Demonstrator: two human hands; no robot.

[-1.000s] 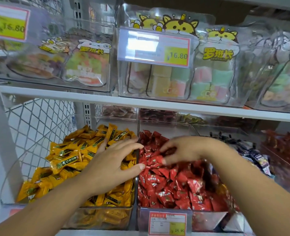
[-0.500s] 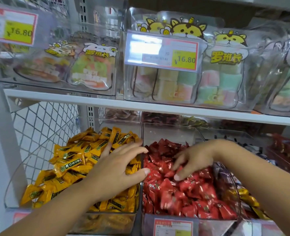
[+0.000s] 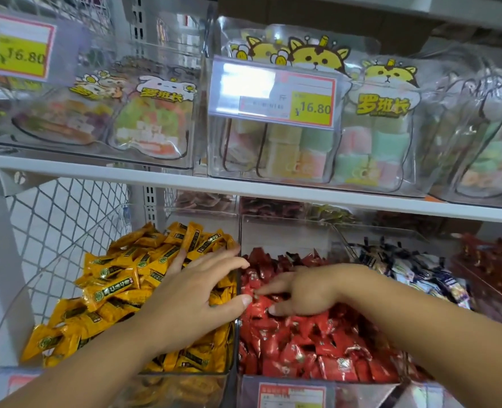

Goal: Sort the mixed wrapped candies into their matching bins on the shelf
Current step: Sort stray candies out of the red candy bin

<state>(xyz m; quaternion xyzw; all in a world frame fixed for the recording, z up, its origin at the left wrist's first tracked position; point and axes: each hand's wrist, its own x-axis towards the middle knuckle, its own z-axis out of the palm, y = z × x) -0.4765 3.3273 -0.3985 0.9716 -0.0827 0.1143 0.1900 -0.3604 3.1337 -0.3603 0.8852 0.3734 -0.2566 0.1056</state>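
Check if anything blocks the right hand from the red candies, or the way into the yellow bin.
Nothing visible separates the right hand from the red candies; its fingers touch the pile. Toward the yellow candies, a clear divider wall stands between the bins, and the left hand lies spread on the yellow pile beside it.

Yellow candies (image 3: 120,290) heap left bin; red candies (image 3: 317,348) fill neighbouring bin.
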